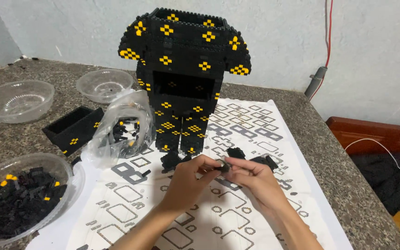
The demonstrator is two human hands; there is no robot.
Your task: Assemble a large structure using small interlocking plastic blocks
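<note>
A tall black brick figure with yellow flower marks stands on a white instruction sheet. In front of it my left hand and my right hand meet over the sheet, both pinching a small black brick piece between their fingertips. Loose black brick parts lie on the sheet just beyond my right hand, and a small black clump sits at the figure's feet.
A clear plastic bag of black bricks lies left of the figure beside a black brick box. A clear bowl of black and yellow bricks sits at front left; two empty clear bowls stand behind. The stone counter's edge runs along the right.
</note>
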